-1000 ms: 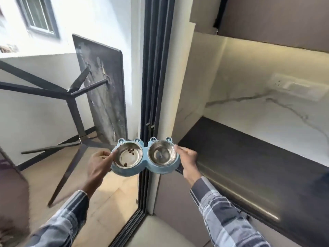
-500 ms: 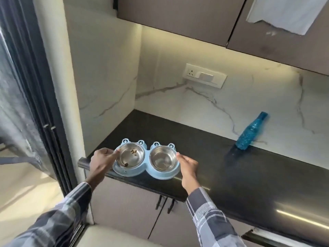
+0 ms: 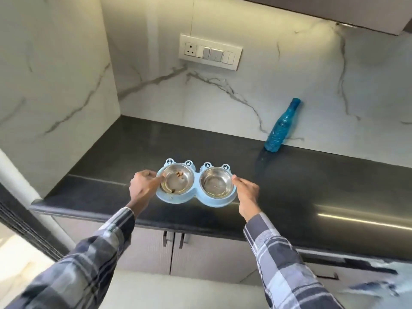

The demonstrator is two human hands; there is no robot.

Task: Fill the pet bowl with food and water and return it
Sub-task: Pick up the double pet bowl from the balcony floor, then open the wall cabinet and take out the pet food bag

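My left hand (image 3: 142, 188) and right hand (image 3: 246, 192) pinch the ends of the blue double pet bowl (image 3: 195, 186) over the black counter's (image 3: 312, 186) front edge; tilting it could spill the few kibbles (image 3: 179, 174).

Both plaid-sleeved arms outstretched; left hand (image 3: 142, 186) and right hand (image 3: 246, 192) gripping opposite ends, thumbs on top.

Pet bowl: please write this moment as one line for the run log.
left hand grips pet bowl left end | right hand grips right end | bowl over counter | few kibbles in left cup | bottle by wall
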